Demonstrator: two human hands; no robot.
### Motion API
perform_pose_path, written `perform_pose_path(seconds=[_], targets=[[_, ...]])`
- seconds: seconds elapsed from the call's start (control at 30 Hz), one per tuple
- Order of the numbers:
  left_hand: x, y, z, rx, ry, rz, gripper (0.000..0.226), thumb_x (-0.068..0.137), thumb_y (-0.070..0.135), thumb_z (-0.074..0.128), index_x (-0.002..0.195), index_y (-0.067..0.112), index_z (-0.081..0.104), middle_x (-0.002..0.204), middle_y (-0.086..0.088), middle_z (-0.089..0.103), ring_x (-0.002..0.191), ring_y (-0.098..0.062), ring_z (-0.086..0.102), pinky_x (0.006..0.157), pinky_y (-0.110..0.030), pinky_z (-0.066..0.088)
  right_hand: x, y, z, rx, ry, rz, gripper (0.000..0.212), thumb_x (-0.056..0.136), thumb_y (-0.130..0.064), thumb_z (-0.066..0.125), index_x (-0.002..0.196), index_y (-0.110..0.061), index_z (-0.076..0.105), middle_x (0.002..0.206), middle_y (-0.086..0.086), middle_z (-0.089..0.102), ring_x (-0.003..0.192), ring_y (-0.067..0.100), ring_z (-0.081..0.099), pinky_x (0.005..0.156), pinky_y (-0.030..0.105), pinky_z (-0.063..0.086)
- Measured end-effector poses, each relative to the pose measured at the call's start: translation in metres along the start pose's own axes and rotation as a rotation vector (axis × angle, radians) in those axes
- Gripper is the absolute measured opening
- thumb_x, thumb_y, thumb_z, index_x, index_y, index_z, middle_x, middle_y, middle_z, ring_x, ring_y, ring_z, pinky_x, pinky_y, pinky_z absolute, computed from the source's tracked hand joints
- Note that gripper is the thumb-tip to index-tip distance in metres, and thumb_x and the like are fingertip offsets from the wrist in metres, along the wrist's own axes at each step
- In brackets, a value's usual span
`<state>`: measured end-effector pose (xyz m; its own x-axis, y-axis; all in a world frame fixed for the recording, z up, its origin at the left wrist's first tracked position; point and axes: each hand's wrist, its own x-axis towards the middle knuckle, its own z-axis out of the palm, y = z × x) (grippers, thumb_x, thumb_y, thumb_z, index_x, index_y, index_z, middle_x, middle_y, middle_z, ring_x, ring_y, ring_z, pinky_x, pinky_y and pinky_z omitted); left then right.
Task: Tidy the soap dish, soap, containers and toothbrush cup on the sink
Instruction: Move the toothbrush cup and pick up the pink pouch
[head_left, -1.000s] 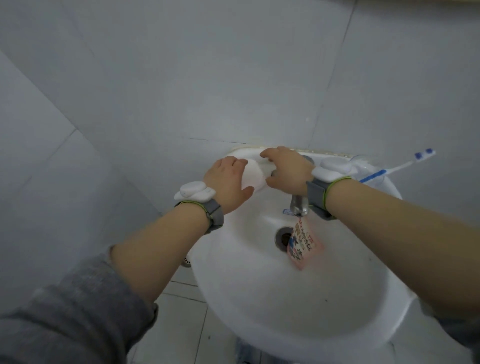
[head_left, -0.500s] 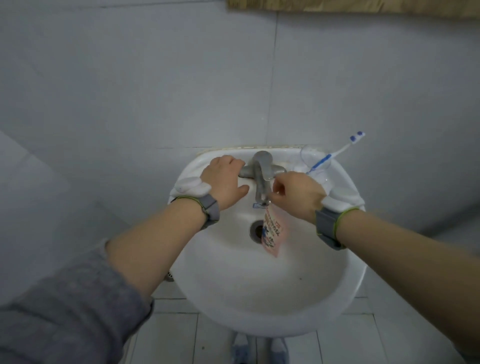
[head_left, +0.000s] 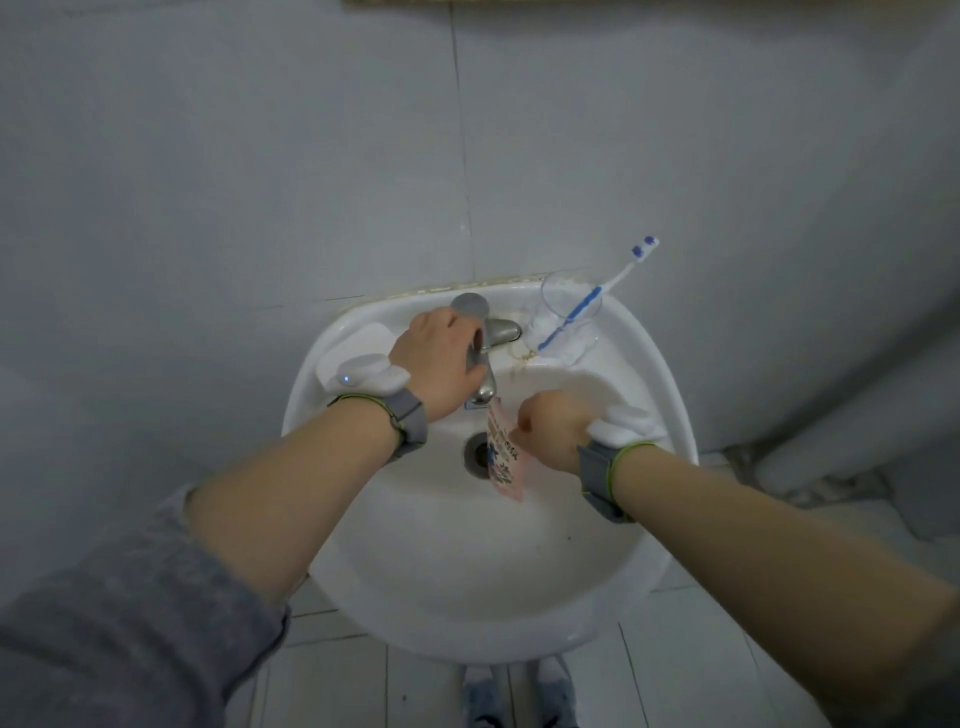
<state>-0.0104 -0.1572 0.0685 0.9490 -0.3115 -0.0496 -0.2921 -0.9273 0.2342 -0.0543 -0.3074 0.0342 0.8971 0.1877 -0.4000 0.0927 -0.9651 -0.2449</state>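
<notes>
My left hand is wrapped over the grey metal tap at the back of the white sink. My right hand is closed on a pink printed sachet, held under the spout above the drain. A white soap dish lies on the left rim, partly hidden by my left wrist. On the back right rim stands a clear toothbrush cup with a blue and white toothbrush leaning out of it to the right.
Grey tiled wall rises directly behind the sink. White floor tiles and my shoes show below the basin. A pale pipe or ledge runs along the wall at the right.
My left hand shifted from the left rim onto the tap. My right hand with the sachet dropped lower, under the spout. The soap dish is now uncovered on the left rim.
</notes>
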Motion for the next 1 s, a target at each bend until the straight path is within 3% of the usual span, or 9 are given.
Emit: perform_pose_path(seconds=[0.2,0.37,0.47,0.67,0.77,0.87,0.93,1.0], targets=[[0.0,0.008,0.001,0.025,0.001,0.0,0.048,0.087,0.029,0.051,0.132,0.016,0.044,0.136,-0.01,0.043,0.125,-0.032,0.037,0.097,-0.041,0.043,-0.001,0.006,0.002,0.121,0.021,0.054,0.028,0.092,-0.017,0.046,0.099,0.0,0.068,0.105,0.015,0.068,0.084,0.026,0.058,0.075,0.032,0.045],[0.003,0.014,-0.001,0.04,-0.016,0.012,0.054,0.085,0.032,0.055,0.135,0.016,0.042,0.14,-0.01,0.039,0.128,-0.034,0.034,0.099,-0.041,0.041,-0.005,0.02,-0.001,0.254,0.069,0.072,0.026,0.082,-0.022,0.052,0.075,-0.002,0.067,0.073,0.008,0.06,0.074,0.029,0.059,0.068,0.036,0.049],[0.006,0.017,-0.002,0.042,-0.005,0.04,0.053,0.085,0.031,0.056,0.134,0.015,0.042,0.141,-0.009,0.039,0.129,-0.032,0.035,0.101,-0.038,0.039,-0.008,0.025,-0.006,0.288,0.081,0.094,0.025,0.078,-0.026,0.052,0.06,-0.01,0.057,0.062,0.004,0.052,0.063,0.024,0.052,0.059,0.031,0.041],[0.015,0.033,-0.006,0.09,0.002,0.168,0.056,0.086,0.029,0.053,0.138,0.013,0.038,0.147,-0.006,0.038,0.133,-0.027,0.034,0.109,-0.032,0.029,-0.025,0.038,-0.026,0.402,0.121,0.152,0.025,0.079,-0.021,0.054,0.061,-0.004,0.056,0.067,0.009,0.048,0.064,0.022,0.045,0.059,0.031,0.036],[0.022,0.042,-0.005,0.156,-0.004,0.219,0.058,0.088,0.032,0.05,0.141,0.015,0.034,0.152,-0.004,0.033,0.137,-0.025,0.031,0.113,-0.036,0.026,-0.031,0.043,-0.035,0.451,0.152,0.165,0.033,0.079,-0.02,0.055,0.077,0.012,0.063,0.069,0.011,0.047,0.065,0.022,0.043,0.06,0.03,0.035],[0.028,0.049,-0.004,0.205,-0.012,0.242,0.059,0.089,0.034,0.047,0.143,0.018,0.03,0.155,-0.002,0.028,0.14,-0.022,0.027,0.114,-0.038,0.026,-0.038,0.048,-0.048,0.475,0.179,0.166,0.035,0.078,-0.019,0.055,0.085,0.014,0.065,0.07,0.018,0.048,0.066,0.021,0.044,0.061,0.031,0.036],[0.031,0.052,-0.003,0.217,-0.029,0.253,0.06,0.089,0.035,0.047,0.144,0.018,0.028,0.156,-0.001,0.025,0.142,-0.022,0.025,0.113,-0.035,0.023,-0.043,0.052,-0.058,0.507,0.198,0.165,0.035,0.079,-0.019,0.056,0.08,0.015,0.063,0.077,0.031,0.056,0.067,0.022,0.047,0.063,0.034,0.044],[0.034,0.055,-0.003,0.227,-0.043,0.261,0.059,0.089,0.035,0.047,0.143,0.019,0.029,0.156,-0.001,0.025,0.141,-0.022,0.024,0.112,-0.035,0.025,-0.047,0.057,-0.069,0.53,0.219,0.169,0.028,0.079,-0.018,0.056,0.069,0.007,0.062,0.076,0.027,0.061,0.067,0.021,0.051,0.065,0.036,0.049]])
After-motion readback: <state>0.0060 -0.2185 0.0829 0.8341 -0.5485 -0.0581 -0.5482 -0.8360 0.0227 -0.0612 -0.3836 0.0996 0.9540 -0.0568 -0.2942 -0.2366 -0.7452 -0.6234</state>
